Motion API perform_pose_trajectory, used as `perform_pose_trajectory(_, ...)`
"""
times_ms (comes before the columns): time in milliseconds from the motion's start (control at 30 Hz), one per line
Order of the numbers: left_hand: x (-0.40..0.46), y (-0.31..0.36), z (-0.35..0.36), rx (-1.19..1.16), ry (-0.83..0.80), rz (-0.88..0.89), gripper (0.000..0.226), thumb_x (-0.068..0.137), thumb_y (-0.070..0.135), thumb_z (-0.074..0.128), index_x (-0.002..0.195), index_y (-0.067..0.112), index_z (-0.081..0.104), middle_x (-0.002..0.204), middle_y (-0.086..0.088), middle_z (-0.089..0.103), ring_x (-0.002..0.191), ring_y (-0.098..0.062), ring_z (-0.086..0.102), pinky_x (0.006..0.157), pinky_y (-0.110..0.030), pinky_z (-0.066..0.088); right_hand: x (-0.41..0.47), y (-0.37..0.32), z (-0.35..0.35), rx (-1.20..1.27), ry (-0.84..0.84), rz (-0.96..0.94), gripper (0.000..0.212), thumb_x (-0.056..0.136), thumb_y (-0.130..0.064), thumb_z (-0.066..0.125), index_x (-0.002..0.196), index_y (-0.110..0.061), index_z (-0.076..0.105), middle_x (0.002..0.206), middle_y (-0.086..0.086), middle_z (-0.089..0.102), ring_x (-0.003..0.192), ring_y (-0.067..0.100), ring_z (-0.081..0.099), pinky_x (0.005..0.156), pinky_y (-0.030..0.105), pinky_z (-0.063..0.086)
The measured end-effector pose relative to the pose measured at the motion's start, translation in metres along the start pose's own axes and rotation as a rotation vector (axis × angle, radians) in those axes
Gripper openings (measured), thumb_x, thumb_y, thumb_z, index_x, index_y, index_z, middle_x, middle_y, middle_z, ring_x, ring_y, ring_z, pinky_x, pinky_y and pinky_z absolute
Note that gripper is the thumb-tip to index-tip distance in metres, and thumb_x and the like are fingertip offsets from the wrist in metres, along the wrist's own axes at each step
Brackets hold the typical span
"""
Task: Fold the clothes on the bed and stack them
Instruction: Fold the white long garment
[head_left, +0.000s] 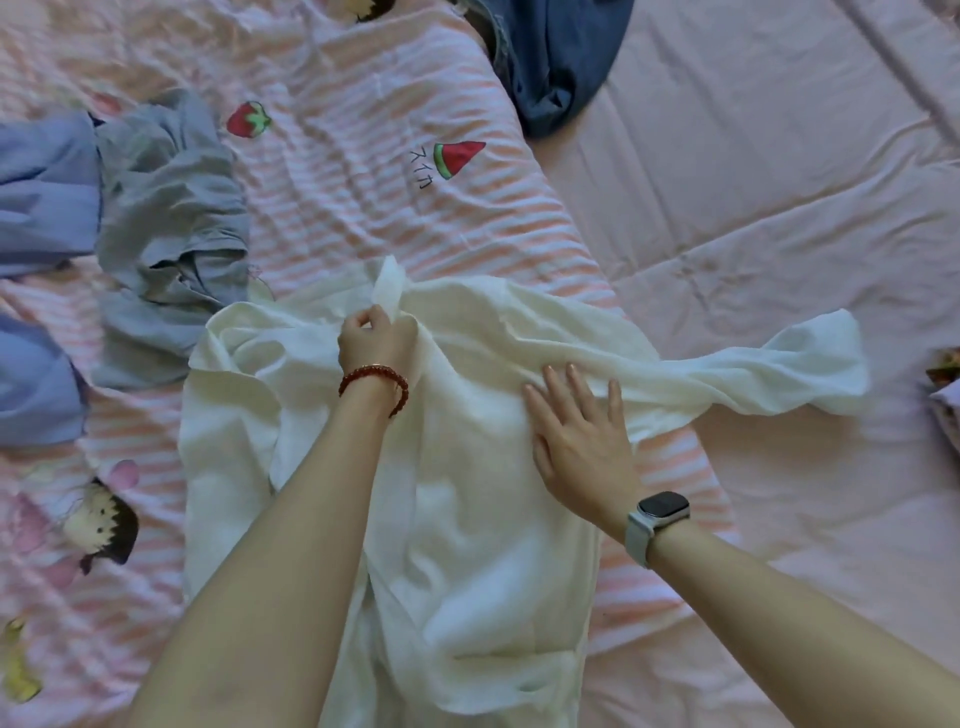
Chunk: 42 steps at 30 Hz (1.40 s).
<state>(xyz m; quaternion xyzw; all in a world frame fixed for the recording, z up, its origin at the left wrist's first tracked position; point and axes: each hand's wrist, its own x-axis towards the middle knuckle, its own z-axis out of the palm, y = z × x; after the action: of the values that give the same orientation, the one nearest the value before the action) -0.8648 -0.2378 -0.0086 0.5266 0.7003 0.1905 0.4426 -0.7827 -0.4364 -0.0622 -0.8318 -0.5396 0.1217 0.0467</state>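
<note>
Forearms reach in from the near edge over a white shirt (467, 493) spread on the bed. Right hand (582, 441) lies flat on the cloth, fingers (571, 384) spread, pinning the chest; left hand (376, 340) has fingers pressed together, pinching a fold near the collar. Risk: thin fabric slides on the quilt if the pinned hand lifts early, so the fold skews; the loose right sleeve (779, 371) may drag and bunch. Striped pink quilt (363, 182) is rumpled, uneven for stacking. Beyond, a grey garment (171, 218) lies crumpled beside the shirt, blue cloth (41, 197) at left, denim piece (561, 57) far off, plain pink sheet (779, 156) at right.
</note>
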Motion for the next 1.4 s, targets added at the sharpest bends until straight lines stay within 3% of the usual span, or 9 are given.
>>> perform_pose_trajectory(167,-0.036,-0.054,-0.015,0.134,-0.280,0.084,0.015,0.094,0.033,0.048,0.106,0.025,0.048,0.089,0.011,0.053,0.090,-0.015,0.052,0.065,-0.018,0.039,-0.030,-0.026,0.009,0.078,0.079,-0.085,0.046,0.083,-0.029,0.036,0.124,-0.014,0.048,0.136,0.016,0.048,0.129,0.033,0.037,0.099,0.060,0.034)
perform_pose_trajectory(267,-0.053,-0.081,-0.028,0.089,-0.326,0.132,0.024,0.094,0.026,0.050,0.117,0.020,0.055,0.103,0.008,0.060,0.102,-0.014,0.055,0.079,-0.023,0.042,-0.051,-0.046,0.021,0.133,0.045,-0.162,0.046,0.085,-0.032,0.037,0.126,-0.014,0.045,0.134,0.016,0.051,0.126,0.034,0.045,0.099,0.057,0.038)
perform_pose_trajectory(367,-0.061,-0.103,-0.052,0.262,-0.150,0.185,0.037,0.093,0.025,0.050,0.129,0.015,0.052,0.130,-0.005,0.050,0.122,-0.020,0.045,0.103,-0.036,0.036,-0.067,-0.068,0.029,0.220,0.043,-0.227,0.042,0.086,-0.030,0.039,0.123,-0.013,0.047,0.129,0.014,0.054,0.119,0.032,0.051,0.099,0.050,0.042)
perform_pose_trajectory(567,-0.092,-0.173,-0.138,0.351,0.298,-0.011,0.043,0.089,0.018,0.056,0.131,0.012,0.049,0.142,-0.010,0.038,0.131,-0.029,0.033,0.101,-0.044,0.030,-0.126,-0.117,0.047,0.337,-0.099,-0.369,0.033,0.083,-0.031,0.041,0.112,-0.021,0.052,0.105,0.000,0.061,0.086,0.018,0.060,0.071,0.029,0.050)
perform_pose_trajectory(800,-0.130,-0.270,-0.190,0.534,0.208,-0.272,0.076,0.077,0.032,0.071,0.141,0.011,0.035,0.144,-0.019,0.030,0.131,-0.037,0.027,0.101,-0.049,0.029,-0.179,-0.141,0.064,0.266,-0.045,-0.334,0.029,0.082,-0.028,0.045,0.109,-0.021,0.051,0.086,-0.006,0.062,0.078,0.018,0.058,0.074,0.029,0.033)
perform_pose_trajectory(967,-0.130,-0.291,-0.203,0.259,0.220,-0.388,0.053,0.078,0.030,0.070,0.121,0.006,0.052,0.128,-0.017,0.048,0.122,-0.032,0.039,0.096,-0.039,0.035,-0.198,-0.149,0.061,0.279,0.036,-0.300,0.033,0.083,-0.019,0.044,0.115,-0.016,0.050,0.104,0.005,0.061,0.094,0.019,0.049,0.081,0.030,0.035)
perform_pose_trajectory(1100,-0.126,-0.300,-0.215,0.055,0.215,-0.421,0.064,0.076,0.029,0.074,0.129,0.011,0.043,0.126,-0.009,0.053,0.120,-0.028,0.046,0.099,-0.038,0.037,-0.188,-0.179,0.049,0.400,0.008,-0.290,0.033,0.084,-0.016,0.042,0.116,-0.016,0.050,0.105,0.006,0.059,0.095,0.016,0.050,0.077,0.027,0.042)
perform_pose_trajectory(1233,-0.129,-0.295,-0.229,-0.036,0.112,-0.248,0.006,0.083,0.013,0.065,0.086,0.014,0.059,0.079,-0.002,0.061,0.083,-0.025,0.059,0.066,-0.025,0.040,-0.160,-0.222,0.033,0.756,-0.198,-0.086,0.026,0.093,-0.013,0.046,0.115,-0.012,0.059,0.097,0.000,0.060,0.082,0.008,0.057,0.074,0.023,0.047)
perform_pose_trajectory(1400,-0.154,-0.289,-0.232,0.201,0.143,0.443,0.008,0.083,0.021,0.054,0.091,0.017,0.055,0.076,-0.003,0.056,0.068,-0.016,0.051,0.059,-0.023,0.036,-0.108,-0.264,0.010,1.117,-0.522,0.243,0.038,0.092,-0.039,0.053,0.126,-0.021,0.050,0.105,0.000,0.063,0.092,0.012,0.061,0.086,0.033,0.052)
